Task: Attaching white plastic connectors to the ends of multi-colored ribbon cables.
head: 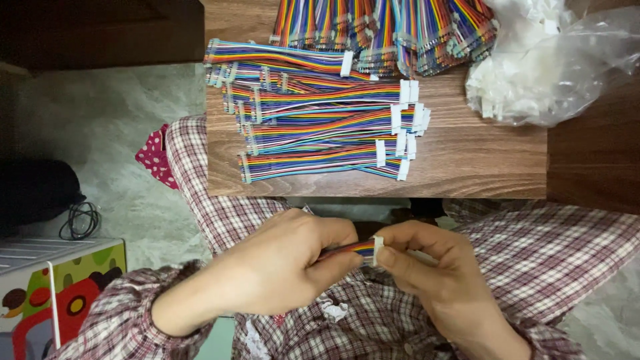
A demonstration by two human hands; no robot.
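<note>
My left hand (283,263) grips a rainbow ribbon cable (353,249) just below the wooden board, over my lap. My right hand (427,263) pinches a small white connector (378,251) at the cable's end, fingertips meeting the left hand's. On the wooden board (467,160) lies a pile of finished rainbow cables with white connectors (327,127), stacked crosswise. A larger heap of rainbow cables (387,33) sits at the board's far edge.
A clear plastic bag of white connectors (540,67) rests at the board's right far corner. Checked fabric covers my legs (553,253). A colourful box (67,293) and a black cord (80,220) lie on the floor to the left.
</note>
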